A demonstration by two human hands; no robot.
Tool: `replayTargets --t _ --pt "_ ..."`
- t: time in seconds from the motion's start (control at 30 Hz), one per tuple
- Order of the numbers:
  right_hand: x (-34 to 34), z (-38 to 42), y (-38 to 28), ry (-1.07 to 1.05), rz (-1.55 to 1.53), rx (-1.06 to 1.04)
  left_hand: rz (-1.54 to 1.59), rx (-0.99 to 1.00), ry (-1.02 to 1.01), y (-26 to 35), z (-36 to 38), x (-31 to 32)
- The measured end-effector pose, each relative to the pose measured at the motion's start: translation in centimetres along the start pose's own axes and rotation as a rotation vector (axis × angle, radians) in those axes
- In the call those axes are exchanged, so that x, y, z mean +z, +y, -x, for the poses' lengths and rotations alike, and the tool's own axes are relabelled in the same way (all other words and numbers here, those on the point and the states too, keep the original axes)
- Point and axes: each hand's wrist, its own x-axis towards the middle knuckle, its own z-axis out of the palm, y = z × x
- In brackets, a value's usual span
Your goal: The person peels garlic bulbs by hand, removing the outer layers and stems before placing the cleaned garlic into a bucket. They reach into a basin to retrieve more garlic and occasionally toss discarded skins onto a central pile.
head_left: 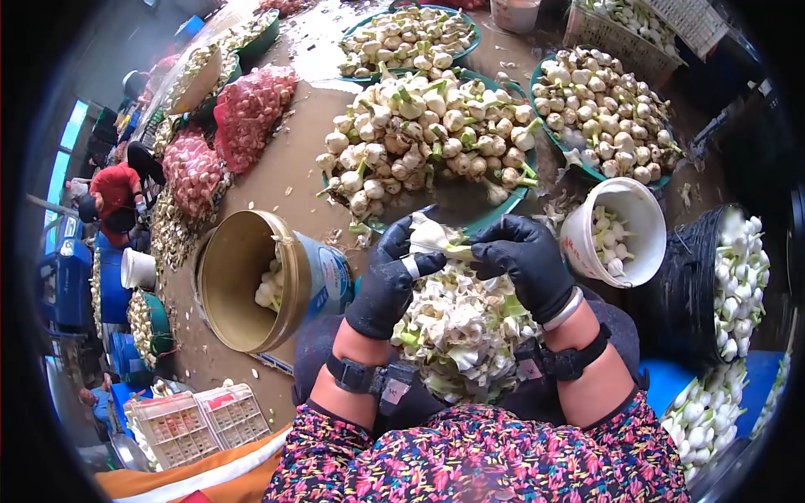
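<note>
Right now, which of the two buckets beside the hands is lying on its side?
The gold-lined bucket left of the left hand. It lies tipped, mouth sideways, a few bulbs inside. The white bucket by the right hand stands upright.

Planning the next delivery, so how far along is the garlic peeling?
Done: some peeled bulbs lie in the white bucket and tin, and peelings cover the lap. In hand: left hand and right hand both grip one bulb. Left: a heaped basin and more beyond.
</note>
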Motion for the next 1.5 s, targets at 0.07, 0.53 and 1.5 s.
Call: replayTargets --t 0.07,0.53,1.5 --pt "0.0 -0.3 -1.0 -0.019 0.005 0.033 -0.024 -0.010 -0.035 0.3 -0.8 -0.4" --pt "0.2 -0.5 -0.6 -0.270 0.481 0.081 -0.166 -0.042 -0.023 0.1 -0.6 0.2" --pt "0.8 2.4 -1.3 -0.394 -0.291 0.058 -0.207 0.294 0.120 0.6 -2.8 -4.8"
